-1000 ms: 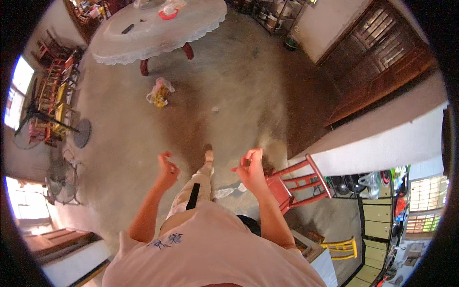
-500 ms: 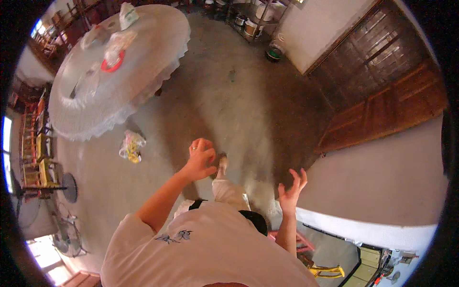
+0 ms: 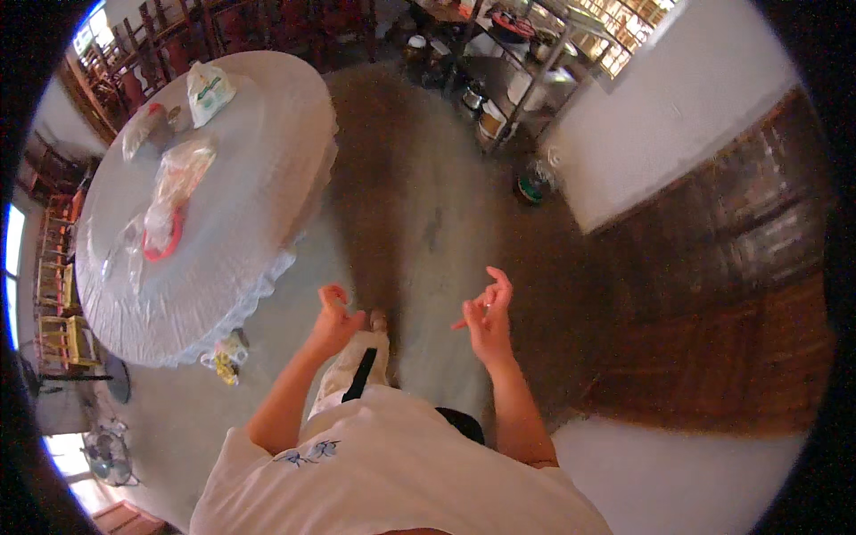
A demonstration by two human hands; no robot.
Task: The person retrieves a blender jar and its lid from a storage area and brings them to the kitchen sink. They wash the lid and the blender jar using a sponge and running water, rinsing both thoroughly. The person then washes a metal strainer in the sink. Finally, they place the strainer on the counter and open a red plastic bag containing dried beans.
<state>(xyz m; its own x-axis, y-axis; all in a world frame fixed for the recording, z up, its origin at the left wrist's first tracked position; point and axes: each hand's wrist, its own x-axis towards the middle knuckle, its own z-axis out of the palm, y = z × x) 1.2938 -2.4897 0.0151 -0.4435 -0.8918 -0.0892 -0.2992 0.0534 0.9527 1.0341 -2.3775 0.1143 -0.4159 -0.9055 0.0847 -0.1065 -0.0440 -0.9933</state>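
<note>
My left hand point(image 3: 337, 323) is held out over the floor above my foot, fingers loosely curled and thumb apart, with nothing in it. To its right, my right hand point(image 3: 489, 323) is raised in the air, its fingers bent and spread, and it too is without any object. Neither hand touches anything. The nearest furniture is a round table point(image 3: 267, 178) under a clear plastic cover, left of my left hand. On it lie a white plastic bag point(image 3: 209, 93), another clear bag point(image 3: 185, 169) and a red ring-shaped item point(image 3: 163, 237).
A bag with yellow contents point(image 3: 228, 357) lies on the floor by the table's near edge. Ahead right stand a metal shelf rack point(image 3: 526, 85) with pots and a green-based container point(image 3: 533, 183). A white wall point(image 3: 678, 107) and brown wooden door point(image 3: 722, 267) line the right. Stacked chairs point(image 3: 67, 339) and a fan point(image 3: 109, 456) are left.
My view has moved forward: the table, rack and container appear closer, and the floor bag has shifted down. My right hand has come inward and up, nearer the left. Both hands remain without objects.
</note>
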